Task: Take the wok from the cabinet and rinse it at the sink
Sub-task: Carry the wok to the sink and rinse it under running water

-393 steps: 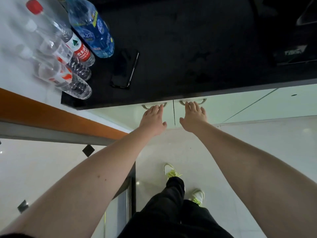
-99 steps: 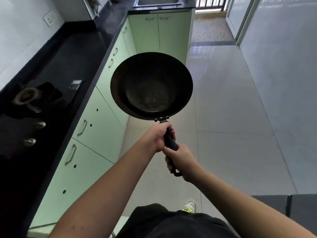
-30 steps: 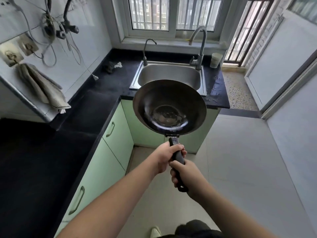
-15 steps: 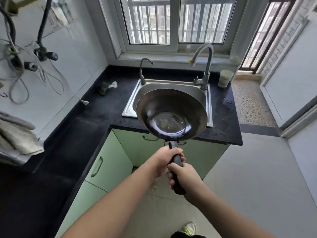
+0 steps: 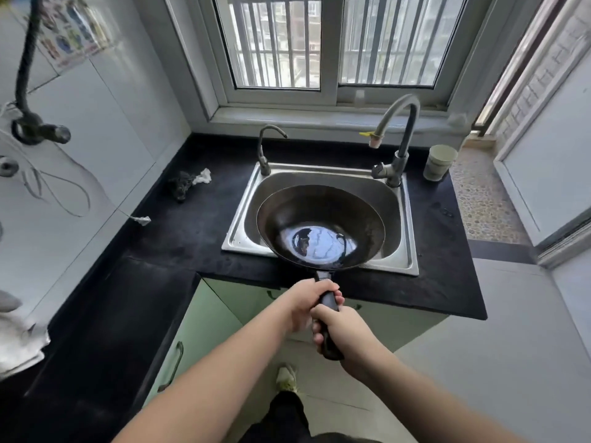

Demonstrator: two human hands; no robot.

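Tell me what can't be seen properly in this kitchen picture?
Head view only:
- Sink bottom and drain: hidden by the wok.
- Wok handle middle: covered by the left hand and right hand.
- Towel: cut off by the left edge.
- Wall poster: too blurred to read.

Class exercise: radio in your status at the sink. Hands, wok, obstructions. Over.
Left hand and right hand both gripping the handle. Wok held over the sink, not yet wet. Tall faucet off; nothing blocking the basin.
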